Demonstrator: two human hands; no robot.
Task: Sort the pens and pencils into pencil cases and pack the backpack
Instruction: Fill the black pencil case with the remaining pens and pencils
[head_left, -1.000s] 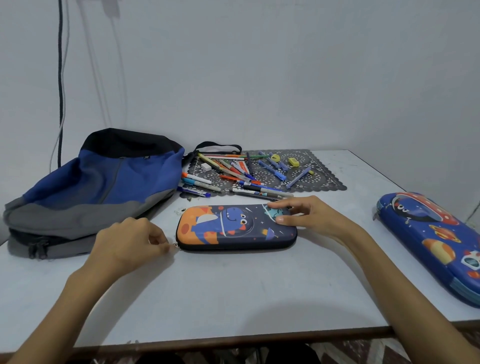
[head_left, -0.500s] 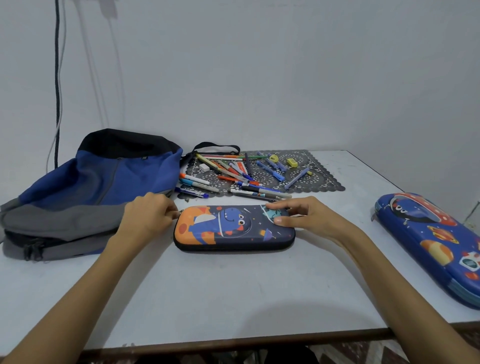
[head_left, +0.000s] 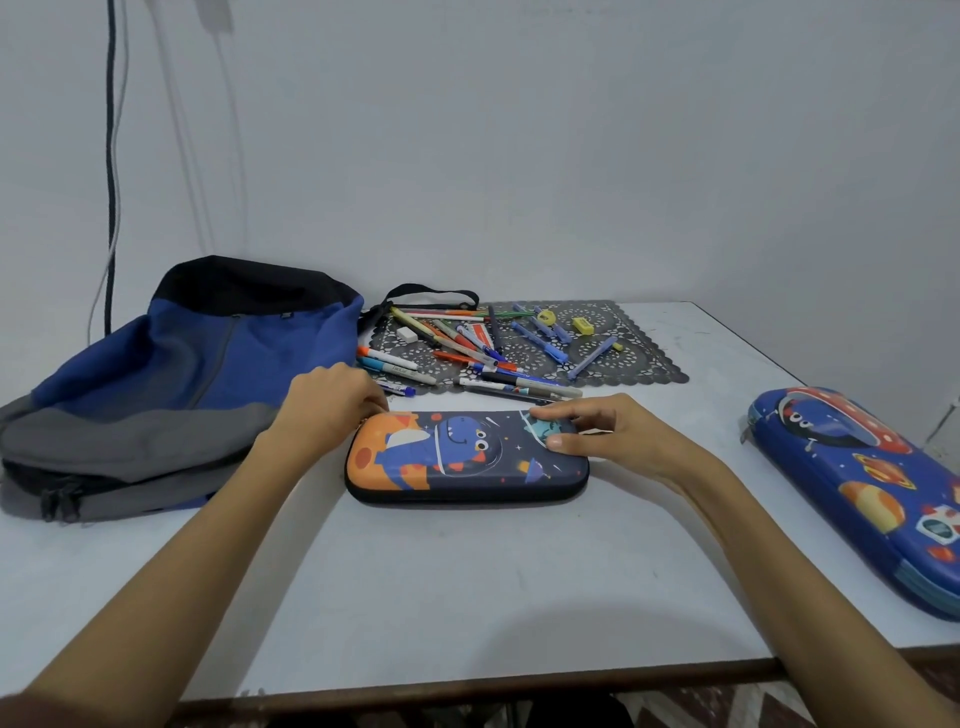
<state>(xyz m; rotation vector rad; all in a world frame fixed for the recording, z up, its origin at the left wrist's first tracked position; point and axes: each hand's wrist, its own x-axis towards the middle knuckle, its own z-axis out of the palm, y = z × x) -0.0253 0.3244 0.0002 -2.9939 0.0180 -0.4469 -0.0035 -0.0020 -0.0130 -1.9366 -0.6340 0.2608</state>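
Note:
A dinosaur pencil case (head_left: 457, 462), zipped flat, lies in the middle of the white table (head_left: 467, 582). My left hand (head_left: 327, 410) is at its back left corner with fingers pinched together on the zip; the pull itself is hidden. My right hand (head_left: 618, 436) grips the case's right end, thumb on the lid and fingers over the far edge. Behind the case, several pens and pencils (head_left: 483, 348) lie scattered on a dark lace mat (head_left: 639, 358). A blue and grey backpack (head_left: 197, 374) lies on its side at the left.
A second, larger blue space-themed pencil case (head_left: 862, 483) lies closed at the right edge of the table. Erasers and a yellow sharpener sit among the pens. A black cable (head_left: 110, 156) hangs down the wall behind the backpack. The wall bounds the table at the back and right.
My left hand has travelled from the case's front left corner round to its back left corner, staying pinched along the zip. My right hand has kept its hold on the right end.

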